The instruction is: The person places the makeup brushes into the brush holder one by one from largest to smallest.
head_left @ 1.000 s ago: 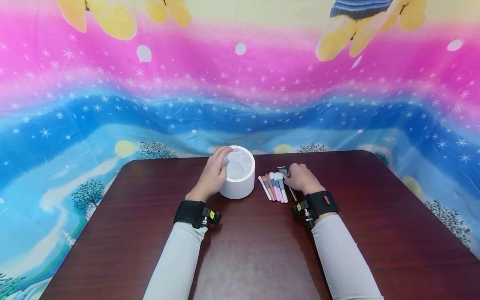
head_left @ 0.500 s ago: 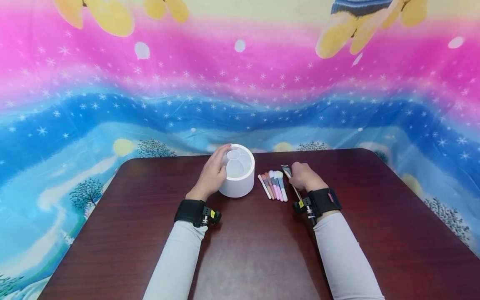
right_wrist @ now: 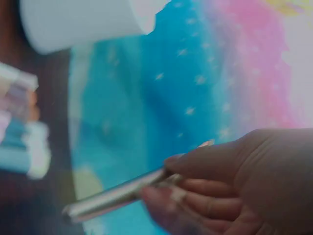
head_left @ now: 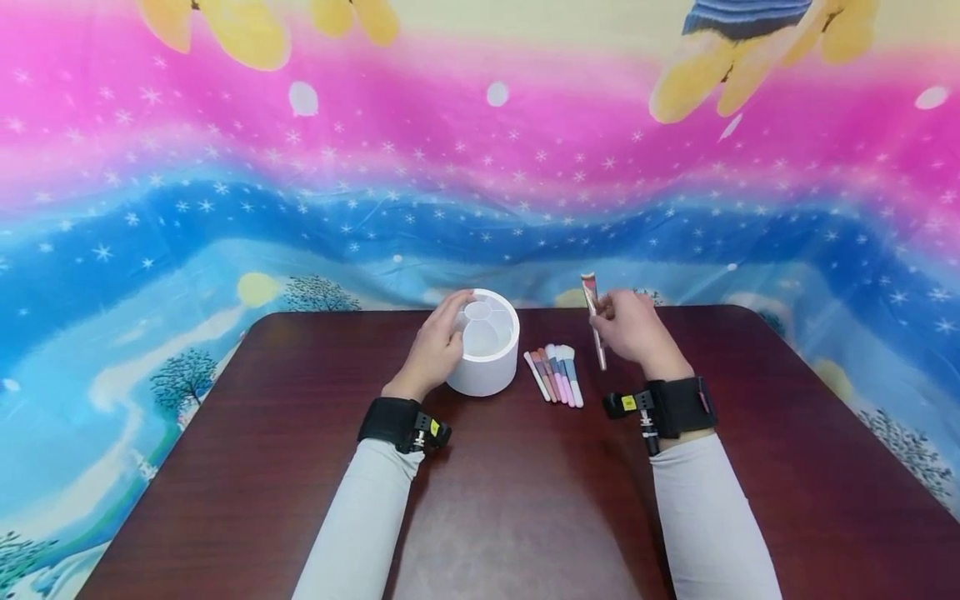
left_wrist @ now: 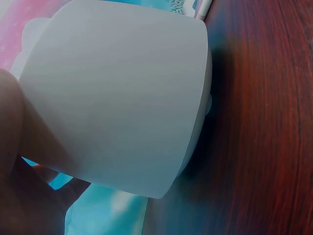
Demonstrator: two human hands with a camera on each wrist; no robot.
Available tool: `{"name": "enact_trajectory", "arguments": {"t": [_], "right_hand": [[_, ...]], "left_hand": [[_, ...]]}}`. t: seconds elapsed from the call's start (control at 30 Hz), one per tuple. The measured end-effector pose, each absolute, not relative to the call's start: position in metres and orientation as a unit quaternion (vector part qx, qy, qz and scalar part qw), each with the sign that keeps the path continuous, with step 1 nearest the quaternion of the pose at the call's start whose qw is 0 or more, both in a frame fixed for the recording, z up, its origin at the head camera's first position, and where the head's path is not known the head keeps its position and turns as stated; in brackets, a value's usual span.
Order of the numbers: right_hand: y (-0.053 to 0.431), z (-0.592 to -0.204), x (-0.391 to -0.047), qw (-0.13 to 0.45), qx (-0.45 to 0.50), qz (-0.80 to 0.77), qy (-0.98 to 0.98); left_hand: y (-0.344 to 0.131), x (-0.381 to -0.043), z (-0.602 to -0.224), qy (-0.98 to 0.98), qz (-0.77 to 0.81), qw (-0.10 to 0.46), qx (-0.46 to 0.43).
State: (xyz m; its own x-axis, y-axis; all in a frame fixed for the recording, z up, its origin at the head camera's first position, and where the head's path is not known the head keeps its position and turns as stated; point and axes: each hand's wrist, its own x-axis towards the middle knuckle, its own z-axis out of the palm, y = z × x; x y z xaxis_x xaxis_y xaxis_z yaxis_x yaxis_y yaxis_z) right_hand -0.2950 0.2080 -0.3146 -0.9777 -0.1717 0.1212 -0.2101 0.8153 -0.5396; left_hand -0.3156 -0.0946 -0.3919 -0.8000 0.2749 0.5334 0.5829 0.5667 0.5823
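Note:
A round white brush holder [head_left: 483,375], divided inside into compartments, stands on the table. My left hand [head_left: 431,346] grips its left side, fingers over the rim and thumb on the near side; in the left wrist view the holder's smooth wall [left_wrist: 117,98] fills most of the picture. My right hand [head_left: 637,329] pinches a slim metallic makeup brush [head_left: 598,340] between thumb and fingers, held nearly upright with its flat head at the top. The right wrist view shows the brush's shiny handle [right_wrist: 112,198], slightly blurred, sticking out from the fingertips.
Several makeup brushes [head_left: 555,379] with pink, white and brown parts lie side by side on the dark wooden table [head_left: 510,500], between holder and right hand. Behind the table's far edge hangs a colourful printed cloth [head_left: 480,183].
My right hand has lifted the metallic brush from the table, raising it and tilting it upright beside the row of brushes. My left hand stays on the holder.

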Motion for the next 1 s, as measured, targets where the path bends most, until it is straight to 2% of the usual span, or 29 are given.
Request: {"name": "enact_trajectory", "arguments": {"t": [0.23,0.37,0.53,0.77,1.0], "right_hand": [[0.187,-0.302,-0.299,0.199,0.146,0.378,-0.892],[0.175,-0.299,-0.301,0.250,0.158,0.447,-0.845],[0.162,-0.295,-0.303,0.248,0.183,0.535,-0.787],[0.137,-0.281,-0.282,0.240,0.202,0.567,-0.762],[0.128,-0.311,-0.300,0.243,0.234,0.537,-0.773]], "left_hand": [[-0.093,-0.316,-0.391,-0.858,-0.398,0.200,-0.255],[-0.094,-0.317,-0.391,-0.858,-0.397,0.200,-0.258],[-0.094,-0.316,-0.391,-0.860,-0.396,0.198,-0.252],[-0.095,-0.315,-0.387,-0.860,-0.396,0.204,-0.249],[-0.094,-0.314,-0.391,-0.858,-0.400,0.203,-0.251]]}}
